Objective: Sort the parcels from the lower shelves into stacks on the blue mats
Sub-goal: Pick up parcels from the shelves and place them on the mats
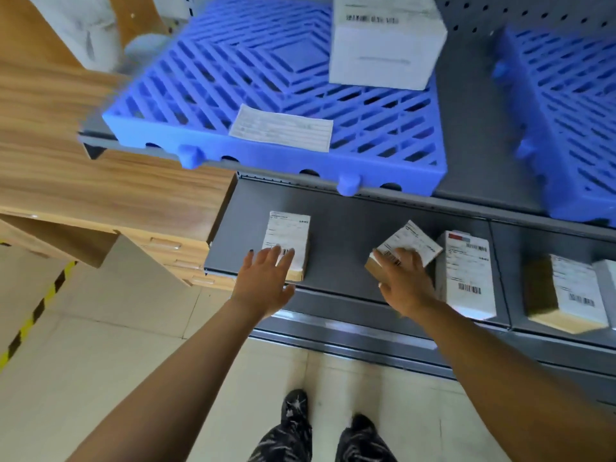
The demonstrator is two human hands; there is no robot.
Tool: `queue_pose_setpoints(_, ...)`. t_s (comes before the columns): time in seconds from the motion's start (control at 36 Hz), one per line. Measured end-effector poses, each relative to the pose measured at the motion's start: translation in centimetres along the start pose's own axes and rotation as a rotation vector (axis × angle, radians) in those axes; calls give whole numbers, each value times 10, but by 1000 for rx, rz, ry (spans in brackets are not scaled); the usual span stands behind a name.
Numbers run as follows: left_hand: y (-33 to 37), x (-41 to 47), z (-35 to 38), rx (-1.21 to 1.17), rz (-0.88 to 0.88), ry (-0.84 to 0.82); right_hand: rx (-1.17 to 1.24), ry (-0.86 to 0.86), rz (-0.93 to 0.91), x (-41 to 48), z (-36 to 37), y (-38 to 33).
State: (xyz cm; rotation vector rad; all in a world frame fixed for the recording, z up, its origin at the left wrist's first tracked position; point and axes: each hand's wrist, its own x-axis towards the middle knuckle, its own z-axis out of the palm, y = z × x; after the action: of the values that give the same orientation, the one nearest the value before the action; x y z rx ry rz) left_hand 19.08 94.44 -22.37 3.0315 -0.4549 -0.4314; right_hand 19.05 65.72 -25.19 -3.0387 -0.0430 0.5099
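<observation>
even bright light; motion blur; wide-angle edge bending

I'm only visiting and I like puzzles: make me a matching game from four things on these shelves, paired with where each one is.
Things:
1. large white box
2. loose paper label
3. left hand
4. right hand

Places:
A. grips the tilted brown parcel on the lower shelf
B. lies flat near the front edge of the blue mat
C. stands at the back right of that mat
D. rests, fingers straight, on the leftmost parcel

Pairs: 1-C, 2-B, 3-D, 4-A
</observation>
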Motion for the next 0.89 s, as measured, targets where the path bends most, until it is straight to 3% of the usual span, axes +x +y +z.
queue_pose_setpoints(0.28, 1, 31, 17, -34, 55, -23, -11, 45, -97, -28, 16, -8)
queue_pose_setpoints(0.42, 2, 48, 18, 13, 85, -41, -17, 153, 8, -19, 12, -16)
queue_pose_setpoints(0.53, -3, 52, 22, 36, 95, -50, 54, 40, 102, -12, 18, -27)
queue_pose_setpoints(0.89, 0, 24, 32, -4, 123, 91, 39, 178, -45, -41, 30, -33)
